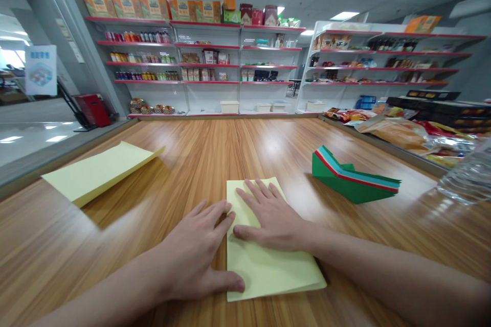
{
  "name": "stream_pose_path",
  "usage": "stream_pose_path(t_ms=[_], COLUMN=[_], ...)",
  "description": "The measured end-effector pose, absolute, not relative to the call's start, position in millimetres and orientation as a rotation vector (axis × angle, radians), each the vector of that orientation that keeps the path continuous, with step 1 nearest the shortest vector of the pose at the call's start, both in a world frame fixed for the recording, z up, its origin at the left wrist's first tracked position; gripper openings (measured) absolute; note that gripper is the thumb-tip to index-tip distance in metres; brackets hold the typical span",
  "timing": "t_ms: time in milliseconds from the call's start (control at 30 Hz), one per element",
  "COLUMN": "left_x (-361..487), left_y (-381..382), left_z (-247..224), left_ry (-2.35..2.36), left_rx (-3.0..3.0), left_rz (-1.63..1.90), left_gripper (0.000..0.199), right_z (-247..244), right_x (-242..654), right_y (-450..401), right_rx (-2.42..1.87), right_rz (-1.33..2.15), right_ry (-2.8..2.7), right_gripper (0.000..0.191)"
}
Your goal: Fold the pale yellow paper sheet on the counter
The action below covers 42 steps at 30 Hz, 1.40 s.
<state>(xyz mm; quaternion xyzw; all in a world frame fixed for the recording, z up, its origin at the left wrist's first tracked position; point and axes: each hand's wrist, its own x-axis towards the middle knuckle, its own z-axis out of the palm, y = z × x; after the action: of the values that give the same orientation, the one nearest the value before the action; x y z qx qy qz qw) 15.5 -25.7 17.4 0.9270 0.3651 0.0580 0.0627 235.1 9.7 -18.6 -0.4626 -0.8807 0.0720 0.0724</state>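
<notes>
In front of me a folded sheet of pale yellow paper (pixel 276 271) lies on the wooden table, its layers slightly apart at the lower right corner. My right hand (pixel 272 217) rests flat on its upper part, fingers spread. Along the left edge is my left hand (pixel 203 250), its thumb on the lower left corner and its fingertips at the edge higher up; the fingers are apart. Farther left sits another yellow sheet (pixel 107 166), with its right side curling up off the table. To the right stands a folded green paper boat (pixel 351 184) with red, white and blue layers along its edge.
The wooden table (pixel 192 148) has a raised rim. A clear plastic container (pixel 470 176) stands at its right edge, near packaged snacks (pixel 402 133) and dark boxes (pixel 433 110). Stocked shelves (pixel 207 64) line the back. A red box (pixel 92 110) is on the floor at left.
</notes>
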Motion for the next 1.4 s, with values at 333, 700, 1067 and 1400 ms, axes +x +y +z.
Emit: stream_pose_path(t_ms=[333,700,1067,1400], left_x=[16,20,21,22], left_y=[-25,-26,-29,-28], left_z=[15,21,23,22], left_ry=[1.095,1.128,1.149,1.124], left_rx=[2.817,2.807,2.817,2.801], left_rz=[0.209,0.142,0.111,0.166], left_gripper=[0.08,0.088,0.088,0.084], right_z=[-13,-32,-20,-15], right_x=[235,234,237,232], right_y=[10,32,15,-11], right_rx=[-1.361,-1.671,-1.337,-1.313], right_rz=[0.182,0.079,-0.216,-0.237], right_ry=[-2.649,-2.334,-2.25,-2.398], right_gripper=[0.088,0.094,0.049,0.027])
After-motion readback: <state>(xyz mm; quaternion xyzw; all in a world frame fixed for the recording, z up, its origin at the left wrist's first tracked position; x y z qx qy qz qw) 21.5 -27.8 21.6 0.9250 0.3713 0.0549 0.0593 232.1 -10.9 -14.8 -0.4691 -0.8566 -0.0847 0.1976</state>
